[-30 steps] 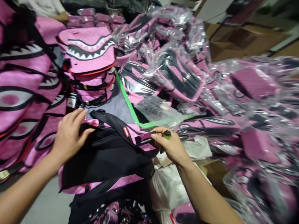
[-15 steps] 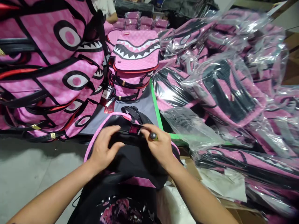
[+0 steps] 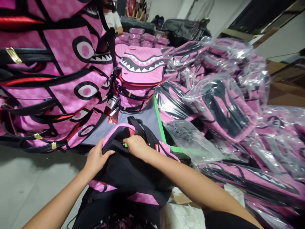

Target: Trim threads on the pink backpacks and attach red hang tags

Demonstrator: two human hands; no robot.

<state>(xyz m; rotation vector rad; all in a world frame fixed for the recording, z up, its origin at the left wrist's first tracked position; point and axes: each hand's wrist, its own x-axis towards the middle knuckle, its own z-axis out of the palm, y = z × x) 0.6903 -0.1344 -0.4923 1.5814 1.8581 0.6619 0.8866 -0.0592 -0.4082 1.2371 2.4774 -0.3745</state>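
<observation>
- My left hand fingers clenched on the pink rim of the backpack, black back panel up, lying at the near edge of the grey desk.
- My right hand just beside it at the top opening, fingers closed around a green-tipped marker.
- Stacked shark-mouth backpacks behind; bagged backpacks heaped right.

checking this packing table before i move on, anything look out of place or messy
One empty clear plastic bag lies crumpled and loose over the green table edge, beside the bagged backpacks. Nothing looks damaged.
</observation>
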